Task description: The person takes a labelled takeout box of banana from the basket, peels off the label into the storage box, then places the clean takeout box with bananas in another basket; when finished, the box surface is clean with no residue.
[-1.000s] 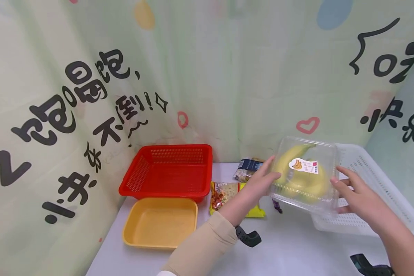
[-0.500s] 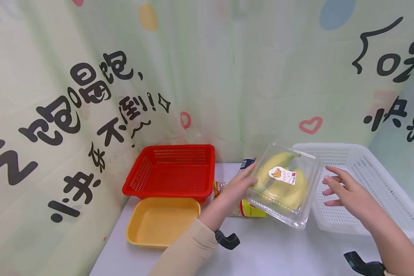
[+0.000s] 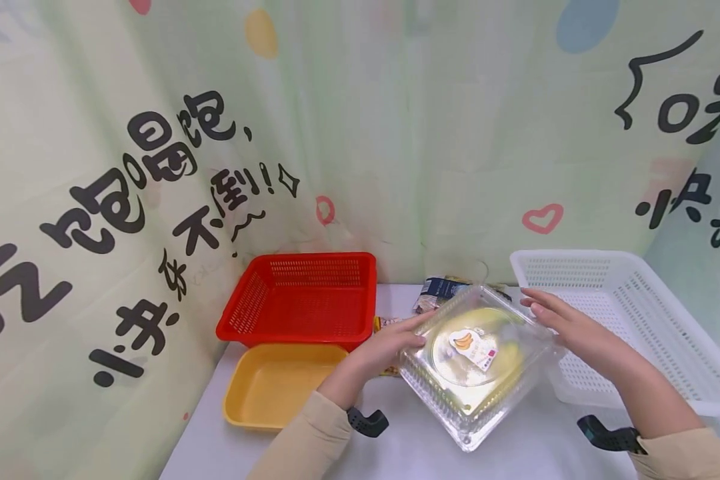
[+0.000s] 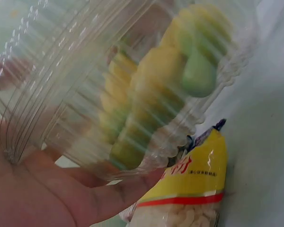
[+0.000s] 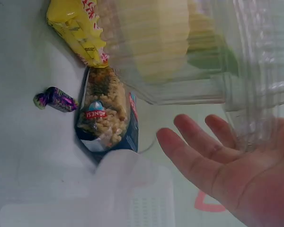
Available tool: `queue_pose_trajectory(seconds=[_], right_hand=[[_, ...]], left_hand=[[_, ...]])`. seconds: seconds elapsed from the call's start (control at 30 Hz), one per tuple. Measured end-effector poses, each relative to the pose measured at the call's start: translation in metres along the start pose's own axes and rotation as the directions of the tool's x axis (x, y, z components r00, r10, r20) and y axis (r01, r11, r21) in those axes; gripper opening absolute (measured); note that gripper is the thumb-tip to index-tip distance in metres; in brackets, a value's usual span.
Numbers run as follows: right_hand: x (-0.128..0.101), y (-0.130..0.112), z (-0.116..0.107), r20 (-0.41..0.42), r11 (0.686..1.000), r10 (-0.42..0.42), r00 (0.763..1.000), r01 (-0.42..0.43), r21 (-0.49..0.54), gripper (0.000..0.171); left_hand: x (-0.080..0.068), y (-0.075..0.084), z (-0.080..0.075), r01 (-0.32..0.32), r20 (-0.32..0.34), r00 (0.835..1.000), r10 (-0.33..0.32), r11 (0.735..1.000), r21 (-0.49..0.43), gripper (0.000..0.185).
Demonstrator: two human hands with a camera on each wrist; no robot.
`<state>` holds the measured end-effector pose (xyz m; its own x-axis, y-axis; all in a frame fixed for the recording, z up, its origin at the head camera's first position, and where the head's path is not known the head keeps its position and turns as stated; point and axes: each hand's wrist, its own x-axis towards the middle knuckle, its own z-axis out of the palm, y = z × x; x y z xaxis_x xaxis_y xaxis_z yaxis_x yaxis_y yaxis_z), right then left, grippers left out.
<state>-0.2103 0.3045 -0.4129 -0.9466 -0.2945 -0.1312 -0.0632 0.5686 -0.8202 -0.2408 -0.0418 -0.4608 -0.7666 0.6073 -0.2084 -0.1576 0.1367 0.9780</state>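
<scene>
A clear plastic clamshell box of bananas (image 3: 477, 357) with a small banana label lies nearly flat, low over the white table (image 3: 408, 453), between both hands. My left hand (image 3: 390, 343) presses its left side with straight fingers; in the left wrist view the box (image 4: 132, 85) rests against my palm (image 4: 42, 194). My right hand (image 3: 567, 327) lies with straight fingers along the box's right edge; in the right wrist view its palm (image 5: 236, 175) sits against the box wall (image 5: 255, 94). Whether the box touches the table I cannot tell.
A red basket (image 3: 300, 300) and a yellow tray (image 3: 276, 387) sit at the left, a white basket (image 3: 636, 320) at the right. A yellow snack bag (image 4: 189, 189), a blue packet (image 5: 106, 113) and a purple candy (image 5: 54, 99) lie behind and under the box.
The banana box has come down and to the left, from in front of the white basket to just over the table, and turned flat. My right hand, briefly off it, touches it again.
</scene>
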Motion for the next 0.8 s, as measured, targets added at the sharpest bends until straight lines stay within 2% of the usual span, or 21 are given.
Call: queue_pose_trajectory(seconds=[0.17,0.43,0.63,0.8], right_hand=[[-0.001,0.001,0.014,0.105,0.997,-0.010,0.994,0.002,0.079,0.063],[0.000,-0.002,0.032,0.219,0.976,0.035,0.975,-0.080,0.201,0.064],[0.003,0.004,0.040,0.256,0.952,0.070,0.964,-0.141,0.271,0.067],[0.000,0.006,0.046,0.228,0.925,0.054,0.972,-0.134,0.354,0.066]], left_hand=[[-0.006,-0.003,-0.007,-0.012,0.099,0.995,0.008,0.999,0.038,0.053],[-0.012,-0.009,-0.017,-0.021,0.169,0.986,0.009,0.997,0.071,0.057],[-0.014,-0.011,-0.019,-0.014,0.227,0.974,0.003,0.999,0.044,0.057],[-0.014,-0.013,-0.021,-0.019,0.222,0.975,0.005,0.998,0.063,0.054]])
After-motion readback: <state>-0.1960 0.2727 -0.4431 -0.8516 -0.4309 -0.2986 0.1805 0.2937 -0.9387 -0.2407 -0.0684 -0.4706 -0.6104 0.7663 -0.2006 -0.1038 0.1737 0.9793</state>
